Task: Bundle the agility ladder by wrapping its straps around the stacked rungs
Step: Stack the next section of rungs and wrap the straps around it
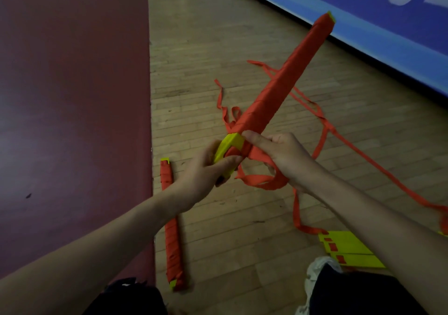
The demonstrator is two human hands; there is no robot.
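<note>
A long stack of yellow rungs (pixel 278 89), wound almost end to end in red strap, is held up slanting from centre to upper right. My left hand (pixel 206 171) grips its bare yellow near end (pixel 229 148). My right hand (pixel 281 154) pinches the loose red strap (pixel 261 181) against the stack just beside that end, with a loop hanging under the fingers. More strap (pixel 378 164) trails across the floor to the right.
A second, fully wrapped bundle (pixel 171 227) lies on the wooden floor by the edge of a dark red mat (pixel 72 96). Loose yellow rungs (pixel 349 251) lie at lower right near a white shoe (pixel 315 273). A blue banner (pixel 388 23) runs along the back.
</note>
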